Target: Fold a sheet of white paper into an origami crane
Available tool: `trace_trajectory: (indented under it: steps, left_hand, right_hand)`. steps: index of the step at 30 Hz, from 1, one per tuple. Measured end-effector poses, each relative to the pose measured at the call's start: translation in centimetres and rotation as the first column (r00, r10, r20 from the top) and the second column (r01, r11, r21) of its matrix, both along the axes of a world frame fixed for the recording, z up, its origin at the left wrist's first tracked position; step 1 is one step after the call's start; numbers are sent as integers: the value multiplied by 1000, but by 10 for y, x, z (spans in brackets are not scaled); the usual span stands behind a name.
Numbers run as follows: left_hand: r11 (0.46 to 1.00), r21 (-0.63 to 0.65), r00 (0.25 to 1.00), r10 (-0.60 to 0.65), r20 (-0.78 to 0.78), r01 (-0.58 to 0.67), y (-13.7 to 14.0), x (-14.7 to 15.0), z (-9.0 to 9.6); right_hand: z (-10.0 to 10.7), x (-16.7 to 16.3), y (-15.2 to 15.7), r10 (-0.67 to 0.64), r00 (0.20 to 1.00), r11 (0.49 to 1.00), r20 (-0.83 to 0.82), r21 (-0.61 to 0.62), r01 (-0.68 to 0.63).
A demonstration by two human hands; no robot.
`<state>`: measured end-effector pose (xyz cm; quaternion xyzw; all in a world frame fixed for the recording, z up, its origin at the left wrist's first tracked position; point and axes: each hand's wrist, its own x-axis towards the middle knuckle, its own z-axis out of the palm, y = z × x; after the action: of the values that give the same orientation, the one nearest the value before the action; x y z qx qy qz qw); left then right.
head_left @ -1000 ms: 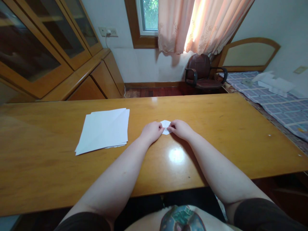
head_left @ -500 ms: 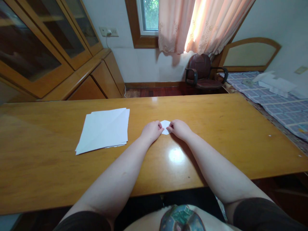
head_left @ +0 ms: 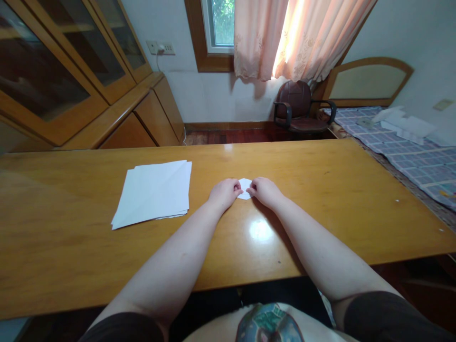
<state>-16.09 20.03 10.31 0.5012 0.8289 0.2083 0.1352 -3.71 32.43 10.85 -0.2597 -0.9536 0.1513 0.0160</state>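
A small folded piece of white paper (head_left: 244, 188) lies on the table between my two hands, its outline many-sided. My left hand (head_left: 227, 191) pinches its left edge, fingers curled and thumb on top. On the opposite edge, my right hand (head_left: 264, 191) is closed on the paper in the same way. Both sides of the paper are partly hidden by my fingers. To the left of my left hand rests a stack of white paper sheets (head_left: 153, 194), slightly fanned, with a diagonal crease across the top sheet.
The wooden table (head_left: 313, 204) spans the view, and small white scraps dot its right side. Behind it stands a brown armchair (head_left: 295, 107). A glass-door cabinet (head_left: 83, 128) is at the left, a bed with a checked cover (head_left: 388, 137) at the right.
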Motion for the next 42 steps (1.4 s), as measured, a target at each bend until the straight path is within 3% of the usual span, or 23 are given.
trace_trajectory:
  steps: [5, 12, 17, 21, 27, 42]
  left_hand:
    - [1000, -14, 1000, -3, -20, 2, 1, -1, -2]
    - [999, -34, 1000, -6, -17, 6, 2, -1, -1]
    - [999, -38, 1000, 0, -21, -1, 2, -1, -1]
    - [998, -52, 1000, 20, -23, -21, 3, 1, -1]
    - [998, -57, 999, 37, -7, -37, 3, 2, 0]
    - [998, -53, 1000, 26, 6, -26, 2, 0, -2]
  right_hand:
    - [-4, 3, 9, -11, 999, 993, -45, -116, 5]
    - [-2, 10, 21, -148, 988, 957, 34, -246, 152]
    - [5, 15, 22, -33, 996, 982, -79, -187, 18]
    - [4, 7, 8, -64, 985, 992, -160, -120, 45]
    - [-2, -1, 1, -130, 991, 973, -20, -194, 123]
    - [9, 20, 35, -228, 963, 944, 146, -210, 255]
